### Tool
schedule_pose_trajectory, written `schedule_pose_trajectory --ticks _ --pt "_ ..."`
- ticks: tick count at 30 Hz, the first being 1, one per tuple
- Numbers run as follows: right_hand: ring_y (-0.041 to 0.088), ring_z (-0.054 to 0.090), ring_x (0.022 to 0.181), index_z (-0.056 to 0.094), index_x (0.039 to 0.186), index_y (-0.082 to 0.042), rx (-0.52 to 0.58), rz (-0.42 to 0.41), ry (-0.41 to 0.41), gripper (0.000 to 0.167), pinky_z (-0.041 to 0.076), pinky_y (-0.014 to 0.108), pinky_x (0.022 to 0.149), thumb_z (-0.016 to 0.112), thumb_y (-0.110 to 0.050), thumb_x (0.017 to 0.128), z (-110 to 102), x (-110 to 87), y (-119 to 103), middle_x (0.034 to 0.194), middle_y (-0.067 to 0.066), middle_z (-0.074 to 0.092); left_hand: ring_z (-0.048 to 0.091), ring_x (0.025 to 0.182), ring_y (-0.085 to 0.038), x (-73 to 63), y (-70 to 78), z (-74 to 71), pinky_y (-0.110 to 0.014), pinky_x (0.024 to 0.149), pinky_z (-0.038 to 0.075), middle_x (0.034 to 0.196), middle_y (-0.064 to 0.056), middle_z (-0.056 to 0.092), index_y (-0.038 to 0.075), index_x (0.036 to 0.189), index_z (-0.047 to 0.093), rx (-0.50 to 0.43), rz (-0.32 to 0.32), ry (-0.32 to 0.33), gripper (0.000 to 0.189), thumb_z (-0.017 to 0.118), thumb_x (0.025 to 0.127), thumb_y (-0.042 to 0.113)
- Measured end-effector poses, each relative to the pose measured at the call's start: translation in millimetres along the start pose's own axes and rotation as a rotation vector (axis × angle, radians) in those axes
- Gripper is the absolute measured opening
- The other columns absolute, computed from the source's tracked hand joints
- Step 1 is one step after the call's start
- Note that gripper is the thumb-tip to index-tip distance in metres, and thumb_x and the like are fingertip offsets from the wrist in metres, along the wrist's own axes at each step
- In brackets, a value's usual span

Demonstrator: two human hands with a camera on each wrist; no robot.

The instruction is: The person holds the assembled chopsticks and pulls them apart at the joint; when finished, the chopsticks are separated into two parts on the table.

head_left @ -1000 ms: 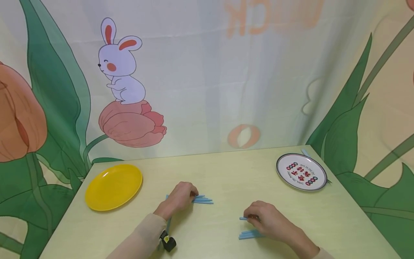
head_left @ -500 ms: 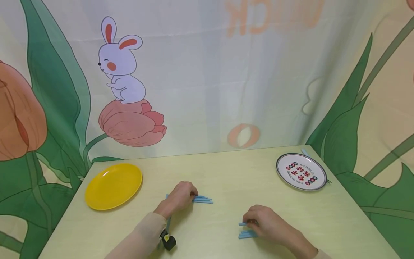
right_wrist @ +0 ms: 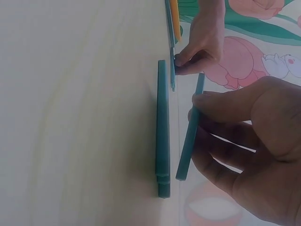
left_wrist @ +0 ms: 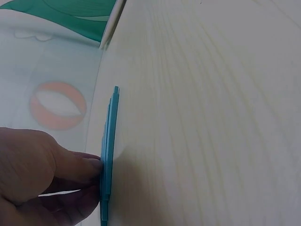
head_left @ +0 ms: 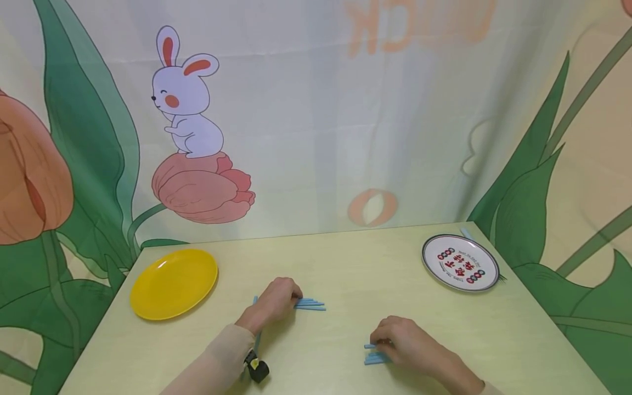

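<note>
In the head view my right hand holds a short blue stick between thumb and fingers, raised just above the table. Below it lies a small group of blue sticks, side by side; the right wrist view shows them apart from the held one. Left of centre, my left hand has its thumb and fingertips pinched on a second row of blue sticks, which lies on the table. Part of that row is hidden by the hand. Another blue stick lies partly under the left wrist.
A yellow plate stands at the left, a white plate with red lettering at the far right. Behind that plate a pale blue object shows partly. A black device sits by the left sleeve. A printed curtain hangs behind the table.
My right hand has lowered a little toward the near sticks, bringing its held stick closer to them. The left hand stays in place on its row.
</note>
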State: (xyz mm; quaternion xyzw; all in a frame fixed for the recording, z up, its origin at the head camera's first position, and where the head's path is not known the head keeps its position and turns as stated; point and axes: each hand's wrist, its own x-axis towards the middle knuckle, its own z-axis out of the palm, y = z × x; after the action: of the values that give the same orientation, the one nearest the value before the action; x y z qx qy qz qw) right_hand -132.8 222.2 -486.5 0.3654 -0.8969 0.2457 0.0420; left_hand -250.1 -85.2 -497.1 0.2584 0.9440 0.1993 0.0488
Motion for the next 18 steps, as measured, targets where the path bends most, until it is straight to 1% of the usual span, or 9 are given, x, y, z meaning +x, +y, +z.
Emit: schedule_pose_trajectory --ticks 5,9,13,18 --pt "0.0 0.057 0.08 0.074 0.086 -0.016 -0.016 -0.023 -0.004 0.01 0.051 0.02 0.07 0.075 -0.007 0.082 1 -1.3 2 0.084 -0.01 0.068 0.067 0.092 -0.02 -0.9 -0.7 -1.1 -0.035 0.081 0.055 0.094 -0.005 0.074 0.004 0.093 0.077 -0.019 -0.006 0.011 0.012 0.067 0.088 0.003" --pt "-0.001 0.057 0.079 0.074 0.085 -0.017 -0.034 -0.042 0.004 0.012 0.051 0.019 0.07 0.075 -0.005 0.081 3 -1.5 3 0.084 -0.011 0.067 0.066 0.089 -0.018 -3.5 0.8 -4.2 -0.035 0.079 0.055 0.092 -0.005 0.073 0.004 0.094 0.077 -0.025 -0.01 0.026 0.011 0.069 0.087 0.005" --pt "0.0 0.057 0.078 0.074 0.085 -0.016 -0.042 -0.042 0.003 0.013 0.051 0.019 0.069 0.076 -0.004 0.08 3 -1.2 2 0.083 -0.01 0.067 0.066 0.086 -0.018 -6.9 2.0 -6.9 -0.034 0.077 0.054 0.091 -0.005 0.073 0.003 0.095 0.077 -0.012 0.003 0.049 0.011 0.07 0.087 0.007" --pt "0.001 0.058 0.079 0.074 0.085 -0.016 -0.043 -0.047 -0.008 0.013 0.052 0.02 0.07 0.075 -0.003 0.079 3 -0.7 3 0.083 -0.01 0.068 0.065 0.083 -0.018 -11.3 2.9 -10.7 -0.033 0.075 0.054 0.089 -0.006 0.071 0.002 0.096 0.076 0.01 0.025 0.06 0.013 0.071 0.086 0.008"
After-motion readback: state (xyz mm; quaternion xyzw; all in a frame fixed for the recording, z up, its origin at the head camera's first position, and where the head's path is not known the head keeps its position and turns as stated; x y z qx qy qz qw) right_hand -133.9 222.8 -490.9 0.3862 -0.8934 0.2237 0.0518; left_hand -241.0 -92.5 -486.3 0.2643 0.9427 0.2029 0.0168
